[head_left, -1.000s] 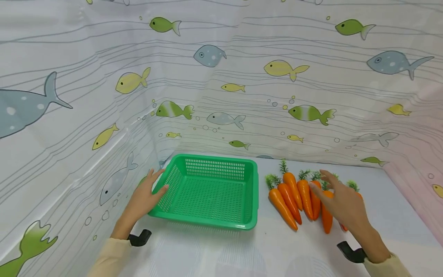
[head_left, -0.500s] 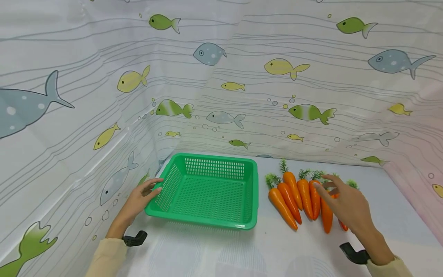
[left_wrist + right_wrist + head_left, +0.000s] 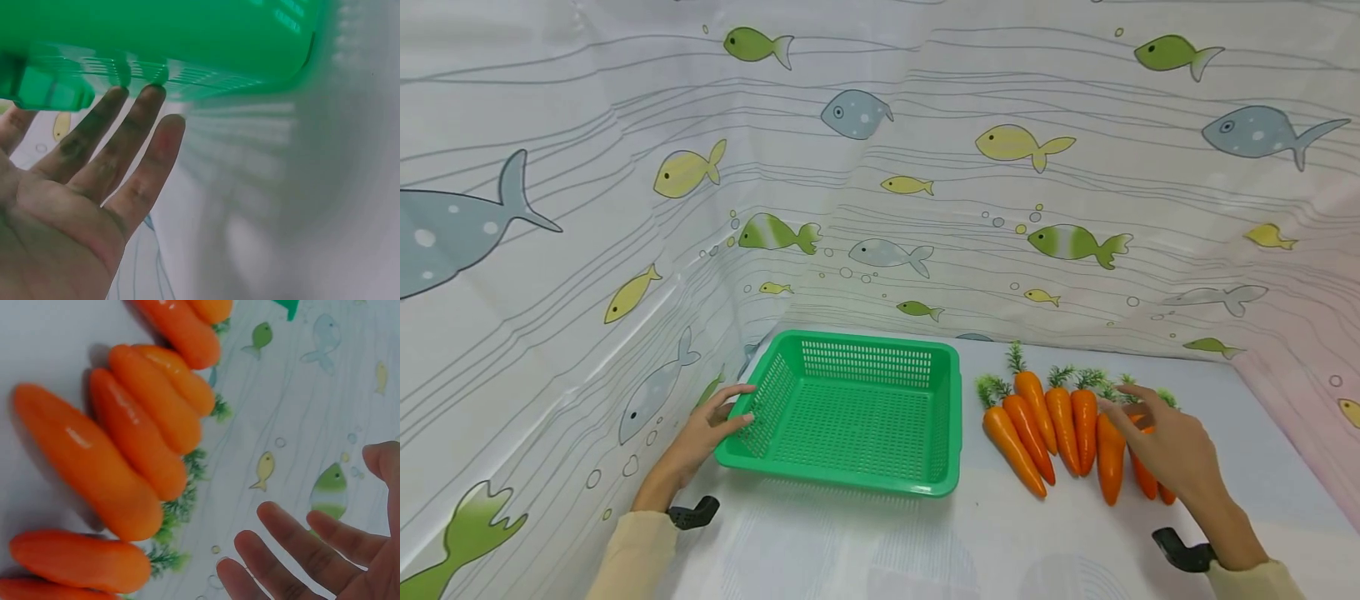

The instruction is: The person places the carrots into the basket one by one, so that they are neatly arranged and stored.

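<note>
A green plastic basket (image 3: 850,425) with slotted walls stands on the white table. My left hand (image 3: 703,425) holds its left rim, thumb and index finger reaching over the edge. In the left wrist view, the other fingers (image 3: 137,131) lie up against the basket's outer wall (image 3: 187,37). To the right, several orange carrots (image 3: 1030,425) with feathery green tops lie side by side. Over the right end of this row hovers my right hand (image 3: 1180,442), its fingers spread and loosely bent around nothing. The right wrist view shows these fingers (image 3: 312,556) apart from the carrots (image 3: 87,462).
White cloth walls (image 3: 970,200) printed with fish rise behind the table and on both sides. The left one runs close beside my left arm. White tabletop (image 3: 1037,533) lies in front of the basket and carrots.
My left hand has come down onto the basket's left rim, and the basket's left end has shifted slightly left. My right hand has drifted right above the carrots, uncovering more of them.
</note>
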`<state>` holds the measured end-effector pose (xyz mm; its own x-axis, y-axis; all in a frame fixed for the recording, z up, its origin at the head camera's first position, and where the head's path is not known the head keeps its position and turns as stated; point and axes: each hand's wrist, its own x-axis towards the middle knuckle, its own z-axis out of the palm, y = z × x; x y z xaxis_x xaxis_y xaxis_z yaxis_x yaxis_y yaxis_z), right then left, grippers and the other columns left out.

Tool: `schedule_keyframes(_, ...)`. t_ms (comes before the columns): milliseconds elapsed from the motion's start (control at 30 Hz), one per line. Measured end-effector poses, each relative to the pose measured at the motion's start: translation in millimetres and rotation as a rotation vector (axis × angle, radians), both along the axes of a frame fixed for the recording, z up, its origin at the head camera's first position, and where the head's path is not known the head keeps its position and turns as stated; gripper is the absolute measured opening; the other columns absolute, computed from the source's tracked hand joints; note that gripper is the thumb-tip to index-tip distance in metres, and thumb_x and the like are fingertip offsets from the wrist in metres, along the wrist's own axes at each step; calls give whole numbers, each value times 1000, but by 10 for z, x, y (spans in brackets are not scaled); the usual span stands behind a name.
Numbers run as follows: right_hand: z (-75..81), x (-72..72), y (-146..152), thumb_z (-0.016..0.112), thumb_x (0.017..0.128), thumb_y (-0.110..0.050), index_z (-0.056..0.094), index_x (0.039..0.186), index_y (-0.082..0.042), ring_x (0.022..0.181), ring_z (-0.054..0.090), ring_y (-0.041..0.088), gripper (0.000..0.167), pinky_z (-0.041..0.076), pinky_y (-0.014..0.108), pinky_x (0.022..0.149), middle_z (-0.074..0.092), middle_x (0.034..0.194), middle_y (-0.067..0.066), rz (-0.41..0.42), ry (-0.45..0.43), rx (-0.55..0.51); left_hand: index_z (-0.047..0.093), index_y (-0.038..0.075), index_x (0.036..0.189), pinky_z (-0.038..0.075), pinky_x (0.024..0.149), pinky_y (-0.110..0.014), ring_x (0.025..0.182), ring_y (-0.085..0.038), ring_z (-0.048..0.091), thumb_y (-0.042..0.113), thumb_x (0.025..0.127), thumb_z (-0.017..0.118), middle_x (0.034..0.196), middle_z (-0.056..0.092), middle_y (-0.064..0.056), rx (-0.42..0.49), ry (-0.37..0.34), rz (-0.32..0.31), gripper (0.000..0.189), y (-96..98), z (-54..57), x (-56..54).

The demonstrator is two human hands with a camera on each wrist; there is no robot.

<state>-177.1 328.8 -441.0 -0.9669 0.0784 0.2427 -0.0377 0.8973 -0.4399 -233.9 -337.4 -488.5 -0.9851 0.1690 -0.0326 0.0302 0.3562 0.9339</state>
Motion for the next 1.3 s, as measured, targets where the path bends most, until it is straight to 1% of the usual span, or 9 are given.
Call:
schedule_keyframes(100,-68,-31,82,55,102,-56,53,143,-1,88,68,40,69,51,52,66,72,111,24,-12,-8,-1,42,22,155,31,106,-70,147,-46,27,29,100,70,163,27,-17,16,-4,-20,62,-15,-8,-12)
schedule_keyframes(200,-135,-59,162,53,102,-58,52,143,0,88,68,41,71,51,51,65,71,114,26,-29,-27,-1,41,23,156,36,104,-65,147,-46,26,27,100,70,163,25,-16,31,-14,-36,63,-26,-17,-21)
schedule_keyframes(333,-218,-91,256,54,102,-57,51,142,2,92,66,43,71,52,53,66,68,118,28,-50,-41,0,39,23,156,46,97,-53,144,-47,31,23,100,70,161,28,-20,55,-37,-47,64,-45,-36,-32)
schedule_keyframes(467,-305,-129,342,56,102,-54,54,140,3,98,63,46,68,52,58,69,66,121,30,-68,-2,-10,38,24,157,51,91,-46,141,-48,35,21,100,70,159,31,-23,82,-55,-62,66,-59,-47,-41)
schedule_keyframes(633,-415,-173,448,58,102,-51,56,139,6,107,54,55,68,46,69,78,58,127,37,-85,18,-50,35,23,159,53,89,-46,136,-47,41,20,102,67,158,30,-25,115,-65,-94,66,-76,-45,-30)
schedule_keyframes(767,-500,-219,531,56,104,-48,53,141,8,112,48,57,68,41,74,84,52,129,40,-114,-5,-89,32,23,160,57,85,-47,121,-40,58,16,103,64,153,34,-30,159,-83,-116,66,-97,-60,-24)
schedule_keyframes(867,-549,-250,597,53,105,-47,50,142,10,113,46,58,68,42,74,86,49,130,40,-144,-36,-107,31,23,161,58,82,-48,111,-36,64,14,104,63,150,37,-32,192,-95,-121,66,-102,-65,-8)
schedule_keyframes(1033,-579,-260,705,51,107,-44,48,141,13,111,46,59,66,45,70,84,46,131,43,-183,-81,-136,30,22,161,58,82,-49,113,-36,64,13,104,62,150,36,-32,210,-90,-124,66,-95,-62,15)
schedule_keyframes(1300,-624,-289,850,59,102,-27,50,135,12,117,39,61,52,38,73,94,43,128,44,-273,-109,-75,30,21,161,58,83,-49,116,-36,62,14,104,62,152,34,-32,208,-72,-135,66,-93,-59,19)
